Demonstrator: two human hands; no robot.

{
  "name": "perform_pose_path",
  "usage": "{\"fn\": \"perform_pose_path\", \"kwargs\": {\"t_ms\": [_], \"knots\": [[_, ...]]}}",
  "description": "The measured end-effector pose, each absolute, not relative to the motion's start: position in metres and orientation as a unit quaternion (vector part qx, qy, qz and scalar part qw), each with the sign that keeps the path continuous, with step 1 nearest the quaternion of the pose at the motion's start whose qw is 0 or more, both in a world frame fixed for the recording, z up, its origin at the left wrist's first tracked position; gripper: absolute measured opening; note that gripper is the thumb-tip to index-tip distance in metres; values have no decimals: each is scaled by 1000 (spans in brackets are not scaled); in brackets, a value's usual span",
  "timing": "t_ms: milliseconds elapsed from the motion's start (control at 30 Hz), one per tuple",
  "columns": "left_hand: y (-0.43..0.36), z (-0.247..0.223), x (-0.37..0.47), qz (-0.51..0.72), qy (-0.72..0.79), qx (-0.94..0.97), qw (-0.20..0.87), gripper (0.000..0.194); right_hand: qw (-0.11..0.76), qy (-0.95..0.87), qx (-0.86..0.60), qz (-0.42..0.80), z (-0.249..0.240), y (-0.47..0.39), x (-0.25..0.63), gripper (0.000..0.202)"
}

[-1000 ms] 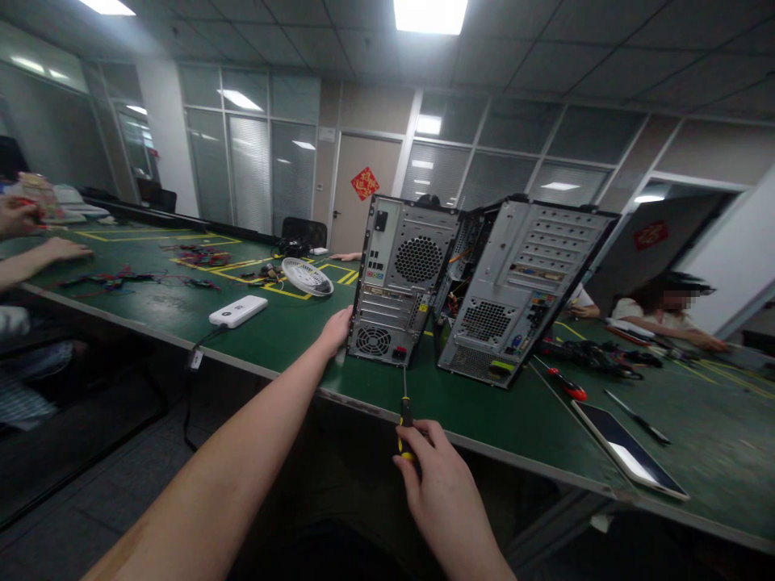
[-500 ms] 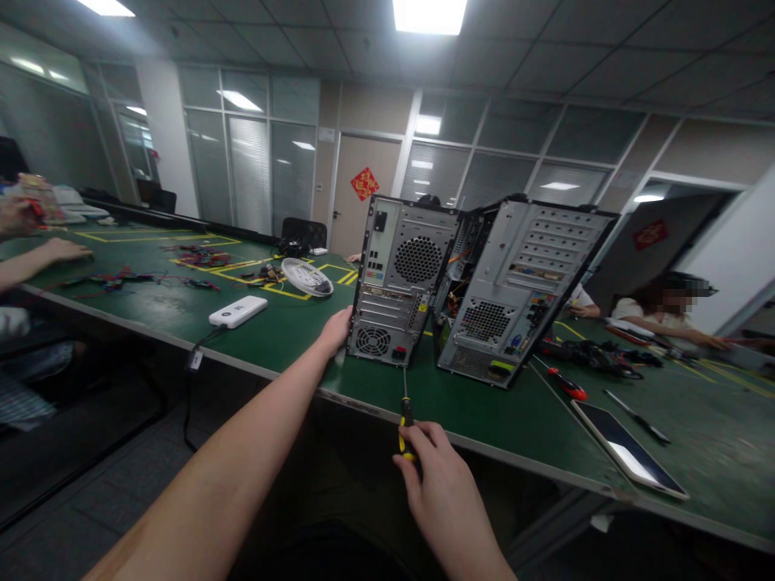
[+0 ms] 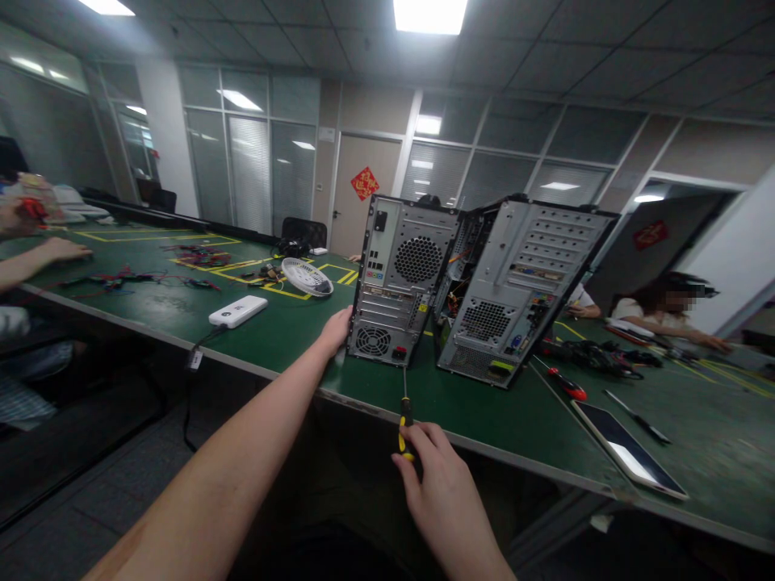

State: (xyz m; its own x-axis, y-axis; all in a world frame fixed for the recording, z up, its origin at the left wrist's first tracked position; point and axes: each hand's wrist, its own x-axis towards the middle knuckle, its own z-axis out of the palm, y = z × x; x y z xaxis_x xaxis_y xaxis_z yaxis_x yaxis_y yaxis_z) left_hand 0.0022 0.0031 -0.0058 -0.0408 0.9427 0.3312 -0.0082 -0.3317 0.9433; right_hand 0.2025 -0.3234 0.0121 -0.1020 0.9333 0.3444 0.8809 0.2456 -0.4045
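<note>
Left arm stretched far across the near table edge, left hand [image 3: 337, 329] flat against the lower left corner of the left PC case [image 3: 400, 278], fingers loosely curled on it, not clamped round anything. Right hand [image 3: 437, 482] near and low, just off the table edge, fingers closed on the yellow-black handle of a screwdriver [image 3: 404, 407]. Its shaft points away and up; tip sits at the bottom rear edge of the left case, by the small fan grille. Cannot tell if the tip is seated in a screw.

Two PC cases stand upright, rear panels facing the camera, on the green table [image 3: 291, 327]. The right case [image 3: 521, 290] is just beside the left one, angled, nearly touching at the top. Between them the open side shows cables and boards inside; detail is too dark to tell.

On the table: one white box [image 3: 238, 311] with a cable hanging over the near edge, left of the hands. One white round fan [image 3: 307, 276] further off. One tablet [image 3: 630, 449] near the right edge, screen up. One red-handled screwdriver [image 3: 566, 383] right of the cases. Loose wire clumps [image 3: 199, 256] far left.

Other people: one person's arms [image 3: 36, 258] at far left, one seated person [image 3: 663, 311] at far right.
</note>
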Motion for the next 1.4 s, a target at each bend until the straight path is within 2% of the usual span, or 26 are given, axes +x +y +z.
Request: {"fn": "perform_pose_path", "kwargs": {"t_ms": [533,800,967,1400], "knots": [[3,-5,3,587,422,555,411,53,292,-731,-613,64,16,-325,201,24],[2,-4,2,584,421,565,403,54,244,-743,-623,25,16,-325,197,39],[0,-2,2,582,415,569,406,55,233,-743,-626,35,12,-324,196,41],[-2,-2,2,584,418,567,403,54,255,-749,-611,10,8,-322,201,45]]}}
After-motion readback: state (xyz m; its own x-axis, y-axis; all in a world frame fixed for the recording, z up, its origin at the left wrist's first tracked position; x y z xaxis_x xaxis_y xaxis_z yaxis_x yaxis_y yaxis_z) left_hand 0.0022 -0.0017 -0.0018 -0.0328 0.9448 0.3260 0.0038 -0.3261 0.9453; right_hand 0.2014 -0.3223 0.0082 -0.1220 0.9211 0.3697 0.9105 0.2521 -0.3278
